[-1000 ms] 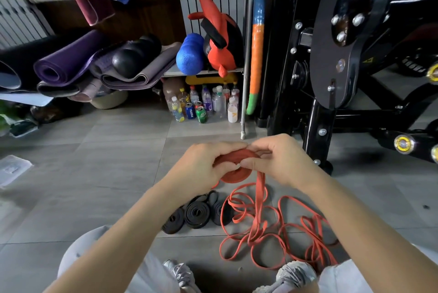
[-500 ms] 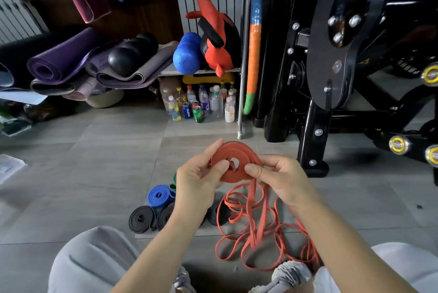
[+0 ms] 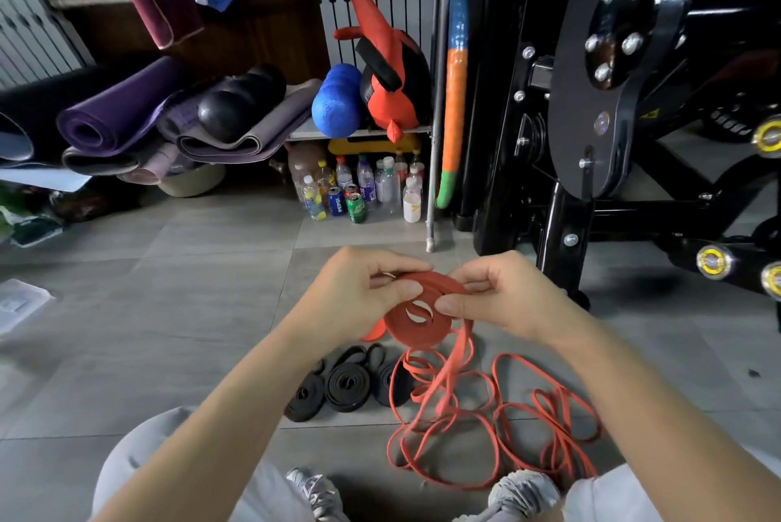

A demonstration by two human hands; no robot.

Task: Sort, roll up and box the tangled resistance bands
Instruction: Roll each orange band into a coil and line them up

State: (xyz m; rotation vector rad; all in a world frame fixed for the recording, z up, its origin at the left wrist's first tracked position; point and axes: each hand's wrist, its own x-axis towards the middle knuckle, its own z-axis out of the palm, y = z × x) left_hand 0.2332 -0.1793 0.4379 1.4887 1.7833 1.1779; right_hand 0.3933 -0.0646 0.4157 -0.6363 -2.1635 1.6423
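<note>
Both hands hold a half-wound coil of red resistance band (image 3: 416,320) in the air above the floor. My left hand (image 3: 359,289) pinches the coil's left side with thumb and fingers. My right hand (image 3: 503,293) pinches its right edge. The band's loose tail hangs from the coil into a tangle of thin red bands (image 3: 498,420) on the tiles. Three rolled black bands (image 3: 346,384) lie side by side left of the tangle, below my hands.
A black gym machine (image 3: 600,107) stands at the right. Bottles and cans (image 3: 359,191) sit under a shelf ahead, rolled mats (image 3: 110,120) at the left. A clear plastic lid (image 3: 19,301) lies far left. My knees and shoes (image 3: 522,487) frame the bottom edge.
The coil turned from facing me to lying flatter between my hands. My view shifted, and the blue rolled band seen earlier is now hidden behind my left arm.
</note>
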